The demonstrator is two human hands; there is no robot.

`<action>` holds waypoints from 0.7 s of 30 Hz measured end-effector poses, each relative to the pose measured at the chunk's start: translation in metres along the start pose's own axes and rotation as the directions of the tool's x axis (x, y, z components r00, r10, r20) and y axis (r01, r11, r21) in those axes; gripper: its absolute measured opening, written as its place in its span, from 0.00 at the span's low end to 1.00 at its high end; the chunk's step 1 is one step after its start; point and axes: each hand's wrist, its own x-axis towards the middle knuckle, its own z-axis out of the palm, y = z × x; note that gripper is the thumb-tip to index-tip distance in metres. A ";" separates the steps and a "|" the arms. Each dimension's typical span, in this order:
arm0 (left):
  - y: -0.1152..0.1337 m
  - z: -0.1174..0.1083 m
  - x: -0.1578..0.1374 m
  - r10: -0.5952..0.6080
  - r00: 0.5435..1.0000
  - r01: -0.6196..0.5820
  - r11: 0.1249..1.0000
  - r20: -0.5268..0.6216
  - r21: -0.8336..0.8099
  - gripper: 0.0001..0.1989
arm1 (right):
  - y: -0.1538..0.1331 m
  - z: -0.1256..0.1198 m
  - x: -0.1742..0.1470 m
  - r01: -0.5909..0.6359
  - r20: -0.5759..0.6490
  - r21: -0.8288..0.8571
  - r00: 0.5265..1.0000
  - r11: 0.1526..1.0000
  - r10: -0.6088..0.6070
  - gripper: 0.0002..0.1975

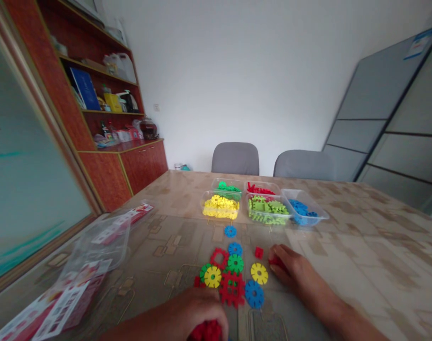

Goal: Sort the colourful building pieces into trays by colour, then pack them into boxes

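Observation:
My left hand [196,305] is at the bottom middle, its fingers closed around red plastic building pieces [207,330]. On the right, my right hand [290,267] is closed on a red piece [277,263], mostly hidden by its fingers. Between the hands lie loose pieces: a red square lattice [232,289], a blue notched disc [254,294], a yellow disc [259,273], another yellow disc [212,277], a green disc [235,263] and a red open frame [219,258]. A small red square [259,252] sits just left of my right fingertips. Farther off are two smaller blue discs [230,231].
Clear tubs hold yellow [221,207], lime green [267,210], blue [303,211], green [228,188] and red [260,189] pieces. Transparent packaging [95,248] with printed cards [59,303] lies on the left. Two grey chairs [235,158] stand beyond the table.

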 end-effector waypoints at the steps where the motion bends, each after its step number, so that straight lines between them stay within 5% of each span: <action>1: -0.003 -0.002 0.003 -0.007 1.000 0.006 0.999 -0.026 -0.034 0.12 | 0.001 -0.002 -0.001 -0.005 0.004 -0.008 1.000 1.000 0.005 0.07; 10: -0.018 -0.031 0.048 0.012 0.998 -0.040 0.891 -0.065 -0.453 0.16 | 0.008 -0.010 0.005 0.029 0.021 -0.067 0.999 0.997 -0.028 0.06; 16: -0.007 -0.064 0.116 0.039 0.971 -0.144 0.884 -0.238 -0.444 0.12 | 0.016 -0.035 0.025 0.042 -0.102 -0.096 0.993 0.995 -0.051 0.06; 21: 0.023 -0.101 0.184 0.076 0.939 -0.214 0.892 -0.336 -0.397 0.12 | 0.033 -0.074 0.082 -0.083 -0.254 -0.122 0.966 0.989 0.050 0.02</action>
